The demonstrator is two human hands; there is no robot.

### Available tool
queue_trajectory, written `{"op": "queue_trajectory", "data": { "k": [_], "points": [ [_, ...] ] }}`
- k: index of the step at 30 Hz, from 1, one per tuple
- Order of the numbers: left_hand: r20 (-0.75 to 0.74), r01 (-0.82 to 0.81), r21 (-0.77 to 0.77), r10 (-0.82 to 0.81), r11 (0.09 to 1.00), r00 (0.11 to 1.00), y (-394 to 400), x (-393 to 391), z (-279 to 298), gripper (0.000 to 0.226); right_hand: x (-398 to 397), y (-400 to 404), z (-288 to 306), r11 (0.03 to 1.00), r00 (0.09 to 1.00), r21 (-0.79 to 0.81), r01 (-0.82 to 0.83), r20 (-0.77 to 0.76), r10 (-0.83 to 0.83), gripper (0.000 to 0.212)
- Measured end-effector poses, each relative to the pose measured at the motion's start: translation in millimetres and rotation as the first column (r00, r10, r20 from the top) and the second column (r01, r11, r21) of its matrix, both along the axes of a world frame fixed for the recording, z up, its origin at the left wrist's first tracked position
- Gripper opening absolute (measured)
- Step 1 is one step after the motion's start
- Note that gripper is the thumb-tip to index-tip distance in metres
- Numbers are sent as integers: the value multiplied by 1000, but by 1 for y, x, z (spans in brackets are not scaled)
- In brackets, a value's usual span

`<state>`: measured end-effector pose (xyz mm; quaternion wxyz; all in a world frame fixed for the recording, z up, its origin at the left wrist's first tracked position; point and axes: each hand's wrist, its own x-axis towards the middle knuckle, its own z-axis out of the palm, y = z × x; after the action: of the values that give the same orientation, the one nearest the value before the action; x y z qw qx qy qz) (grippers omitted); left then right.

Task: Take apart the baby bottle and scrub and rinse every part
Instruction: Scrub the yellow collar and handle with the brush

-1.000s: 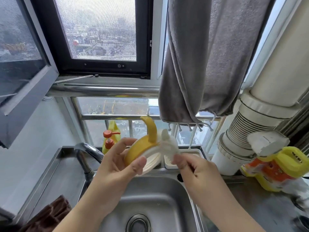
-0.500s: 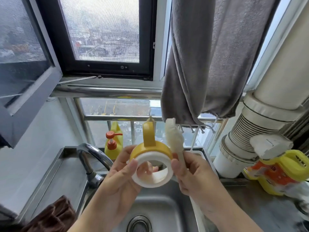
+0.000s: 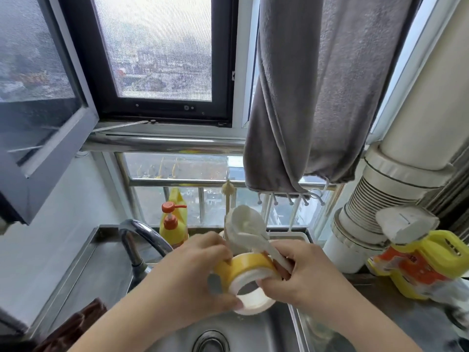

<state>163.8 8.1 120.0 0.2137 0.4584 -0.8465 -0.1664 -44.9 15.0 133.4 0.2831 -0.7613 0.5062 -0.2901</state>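
Only the head view is given, and it looks down over the sink [image 3: 266, 334], which serves as the landmark here. Just above the sink's near basin the left hand [image 3: 193, 273] holds the yellow and white bottle collar [image 3: 247, 278], its grip curled round the ring with the thumb against the white lower rim and the fingers over the yellow band. The right hand [image 3: 302, 273] is just to the right of the ring, its grip pinching the white handle of a sponge brush [image 3: 243, 224], whose soft head rises above the ring toward the back of the sink. The collar looks like light, stiff plastic, hollow through the middle; if wet or soapy it would likely be slippery, so taking it across the outer band, as now, seems the surest hold. The brush head looks soft and squashable, the handle thin and rigid. As for containers: the sink basin shows its drain [image 3: 210, 341] and no standing water that I can make out. Behind the sink, left of the tap [image 3: 138, 240], stands a yellow pump bottle [image 3: 173, 224]; its fill level cannot be judged. A white tray [image 3: 289, 236] sits at the sink's back edge, its contents hidden behind the hands. On the tabletop right of the sink lies a yellow and orange bag [image 3: 418, 265], which looks full.
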Motion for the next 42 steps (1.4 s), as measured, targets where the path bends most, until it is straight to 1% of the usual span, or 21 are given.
{"op": "queue_trajectory", "data": {
  "k": [1, 2, 5, 6, 8, 9, 11, 15, 16, 18, 21, 23, 25, 27, 29, 31, 33, 35, 37, 40, 42],
  "points": [
    [49, -9, -45, 12, 999, 999, 0, -3, -4, 52, 1, 1, -1, 1000, 1000, 2, 7, 7, -7, 17],
    [31, -25, -65, 27, 998, 999, 0, -5, -7, 45, 2, 2, 0, 1000, 1000, -4, 14, 13, -14, 19],
    [-119, -68, -9, 66, 998, 991, 1, -7, -10, 31, 3, 5, 2, 999, 999, 41, 23, 40, -24, 29],
    [-143, -76, -13, 73, 997, 987, 1, -7, -10, 32, 1, 6, 2, 997, 998, 71, 26, 59, -30, 27],
    [-164, -120, -61, 109, 991, 980, 0, -6, -12, 35, -6, 8, 3, 993, 994, 104, 58, 85, -67, 8],
    [-167, -150, -102, 132, 983, 977, -1, -7, -13, 36, -11, 8, 2, 993, 993, 85, 80, 85, -87, 10],
    [-161, -206, -213, 174, 955, 972, -2, -8, -15, 33, -17, 11, -2, 992, 990, 28, 123, 63, -124, 32],
    [-148, -245, -381, 203, 891, 968, 0, -15, -16, 27, -9, 16, -12, 989, 988, -73, 125, -82, -130, 43],
    [-153, -251, -397, 206, 883, 966, 1, -17, -16, 26, -10, 14, -13, 981, 978, -96, 168, -111, -178, 44],
    [-178, -271, -425, 214, 864, 961, 2, -19, -18, 25, -14, 11, -14, 960, 958, -107, 258, -102, -269, 37],
    [-229, -313, -452, 230, 836, 946, 1, -20, -20, 28, -5, 17, -10, 981, 987, -144, 128, -80, -140, 38],
    [-278, -345, -459, 237, 819, 931, -1, -19, -19, 31, -4, 14, -12, 974, 981, -162, 161, -81, -176, 35],
    [-325, -367, -450, 233, 814, 916, 0, -20, -19, 32, -9, 10, -15, 953, 966, -185, 241, -43, -253, 40],
    [-357, -371, -417, 226, 830, 907, 2, -20, -18, 33, -6, 13, -15, 955, 982, -243, 169, -41, -184, 47],
    [-394, -377, -349, 231, 858, 890, 2, -18, -18, 31, 2, 18, -15, 964, 992, -254, 76, -76, -98, 45],
    [-444, -403, -253, 265, 879, 856, 3, -17, -19, 29, -2, 11, -17, 953, 982, -249, 173, -31, -186, 36],
    [-494, -414, -158, 291, 897, 819, 5, -17, -19, 28, -7, 6, -16, 933, 964, -248, 262, 22, -265, 35],
    [-528, -403, -132, 280, 906, 802, 5, -17, -18, 28, -2, 10, -14, 927, 978, -316, 201, 7, -209, 40],
    [-557, -400, -111, 277, 910, 783, 5, -19, -16, 31, 3, 14, -13, 931, 984, -322, 169, 7, -176, 38],
    [-593, -403, -56, 295, 913, 749, 7, -22, -16, 33, -5, 7, -16, 917, 962, -292, 272, 79, -260, 45],
    [-617, -388, -21, 293, 921, 730, 7, -21, -17, 33, -3, 10, -16, 911, 969, -330, 248, 70, -239, 41]
  ]
}}
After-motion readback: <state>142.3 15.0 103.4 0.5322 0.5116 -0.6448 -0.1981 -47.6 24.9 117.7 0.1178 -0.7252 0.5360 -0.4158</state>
